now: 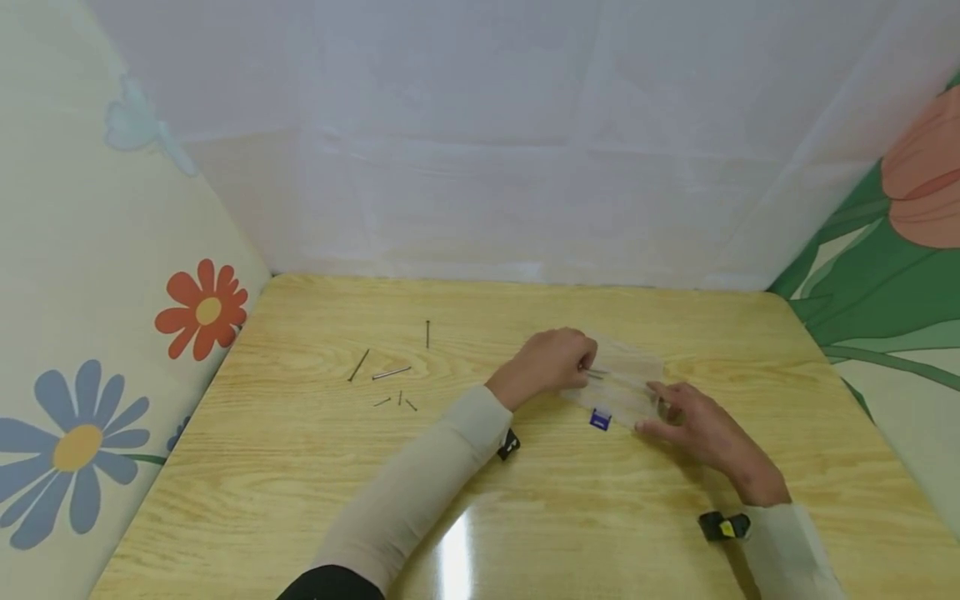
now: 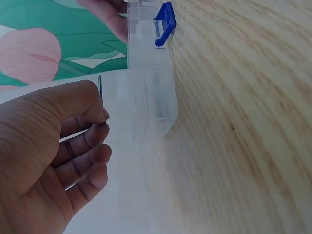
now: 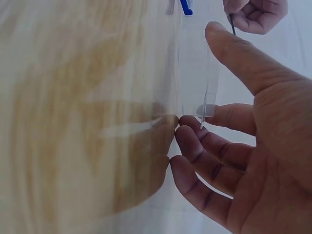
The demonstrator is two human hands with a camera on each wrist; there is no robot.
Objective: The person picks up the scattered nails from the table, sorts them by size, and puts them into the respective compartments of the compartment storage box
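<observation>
A clear plastic box (image 1: 630, 362) with a blue latch (image 1: 600, 418) lies on the table. Over the left part of it, my left hand (image 1: 549, 362) pinches a thin dark nail (image 2: 101, 88) between thumb and forefinger; its pointed end shows above the fingers in the left wrist view. At the box's right end, my right hand (image 1: 699, 427) holds the box, with curved fingers at its end and the thumb along its near side. The lid appears raised, though the clear plastic makes this hard to tell.
Three longer nails (image 1: 392, 372) lie spread on the wooden table (image 1: 570, 517) to the left of the hands. Closer to me are three short nails (image 1: 401, 398). A white sheet (image 1: 450, 192) hangs behind the table, with flowered panels at both sides.
</observation>
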